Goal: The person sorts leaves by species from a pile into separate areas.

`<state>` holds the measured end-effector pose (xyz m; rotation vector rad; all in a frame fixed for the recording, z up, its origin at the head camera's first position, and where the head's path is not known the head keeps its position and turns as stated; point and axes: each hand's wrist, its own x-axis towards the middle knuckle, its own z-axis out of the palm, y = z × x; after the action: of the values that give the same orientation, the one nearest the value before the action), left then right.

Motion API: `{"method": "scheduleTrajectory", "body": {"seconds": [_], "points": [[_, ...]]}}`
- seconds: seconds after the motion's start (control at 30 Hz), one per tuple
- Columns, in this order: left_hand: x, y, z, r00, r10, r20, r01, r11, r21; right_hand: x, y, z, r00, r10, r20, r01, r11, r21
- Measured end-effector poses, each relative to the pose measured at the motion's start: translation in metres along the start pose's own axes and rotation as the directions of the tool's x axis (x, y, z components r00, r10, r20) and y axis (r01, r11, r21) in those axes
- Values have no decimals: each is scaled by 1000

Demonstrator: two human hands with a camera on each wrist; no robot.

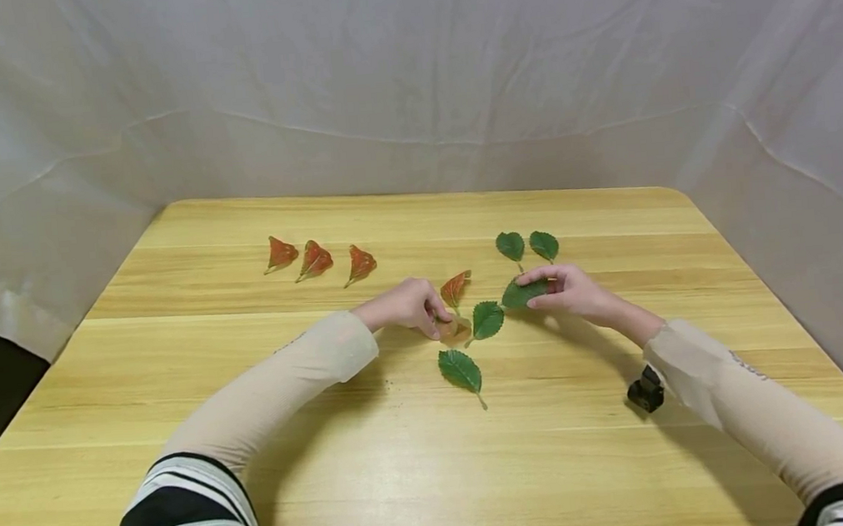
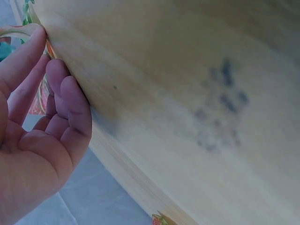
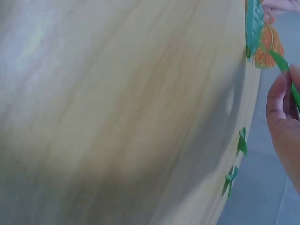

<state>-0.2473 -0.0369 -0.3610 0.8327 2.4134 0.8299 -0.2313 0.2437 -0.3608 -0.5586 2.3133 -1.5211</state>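
My left hand [image 1: 412, 305] pinches the edge of a pale orange petal-like piece [image 1: 456, 333] near the table's middle. In the left wrist view, the thumb and forefinger [image 2: 35, 40] meet on its pale edge. My right hand [image 1: 573, 291] holds a green serrated leaf [image 1: 520, 293] between thumb and fingers; the right wrist view shows this leaf [image 3: 280, 61] edge-on. Between the hands lie another green leaf [image 1: 487, 320] and a red-orange petal-like piece [image 1: 456, 289], close to the pale one. A larger green leaf [image 1: 461, 370] with a stem lies nearer the front.
Three red-orange petal-like pieces [image 1: 316, 260] lie in a row at the back left of the wooden table [image 1: 410, 481]. Two small green leaves [image 1: 510, 246] are behind my right hand. A black device [image 1: 646, 391] is at the right forearm. White sheeting [image 1: 405, 72] surrounds the table's far sides.
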Motion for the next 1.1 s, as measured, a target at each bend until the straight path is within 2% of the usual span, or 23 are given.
{"method": "scheduleTrajectory", "body": {"seconds": [0.2, 0.43, 0.7, 0.9, 1.1], "points": [[0, -1, 0, 1000, -9, 6, 9, 1000, -13, -1, -2, -4, 998, -24, -65, 20, 997, -72], [1, -1, -1, 1000, -17, 7, 17, 1000, -14, -1, -5, -7, 992, 8, -125, -10, 1000, -18], [1, -1, -1, 1000, -17, 3, 17, 1000, 1, 1, 2, -19, 974, 1, -225, 2, 1000, 16], [0, 0, -1, 1000, -21, 1, 21, 1000, 1, 2, 5, -29, 972, 49, -231, -22, 993, 119], [0, 1, -1, 1000, -24, 0, 24, 1000, -5, 3, 6, -44, 941, 62, -334, -52, 998, 39]]}}
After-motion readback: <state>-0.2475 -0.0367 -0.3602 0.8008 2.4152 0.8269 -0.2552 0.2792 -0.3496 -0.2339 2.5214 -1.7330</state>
